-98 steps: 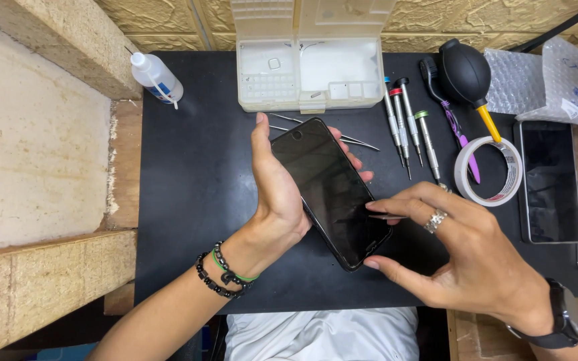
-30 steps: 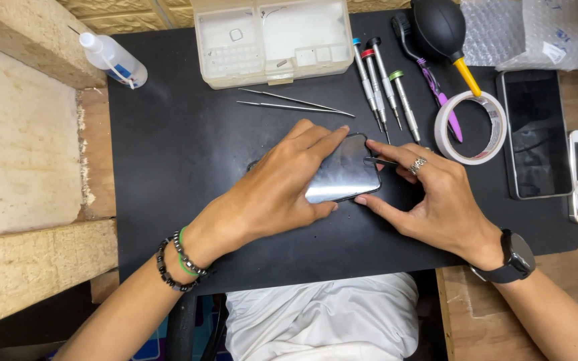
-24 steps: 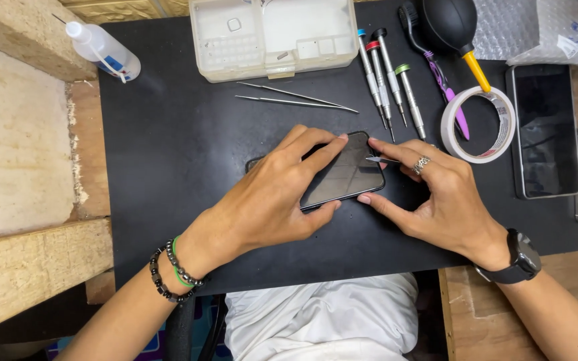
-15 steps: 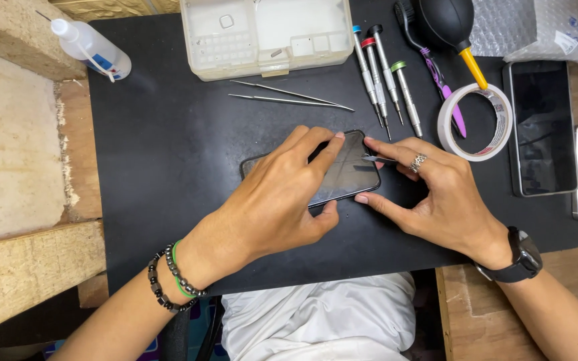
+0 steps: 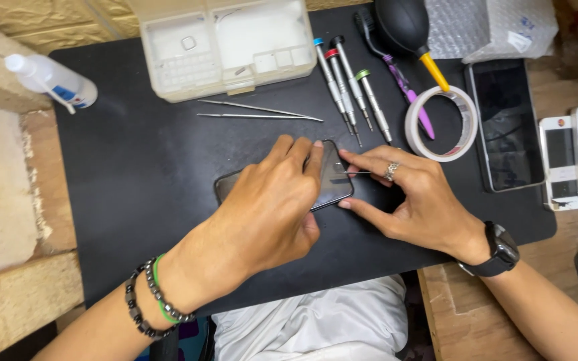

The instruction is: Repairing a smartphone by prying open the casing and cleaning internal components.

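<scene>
A black phone lies flat on the black work mat. My left hand presses down on top of it and covers most of it, fingertips near its right end. My right hand, with a ring and a wristwatch, rests at the phone's right edge. Between its thumb and fingers it pinches a thin metal tool whose tip points at the phone.
Two metal tweezers and three screwdrivers lie behind the phone. A clear parts box, a squeeze bottle, a tape roll, a black air blower and other phones ring the mat.
The phone went from being held up tilted to lying flat on the mat. Over the last second my left hand has stayed pressed on it while the right hand keeps the tool at its edge.
</scene>
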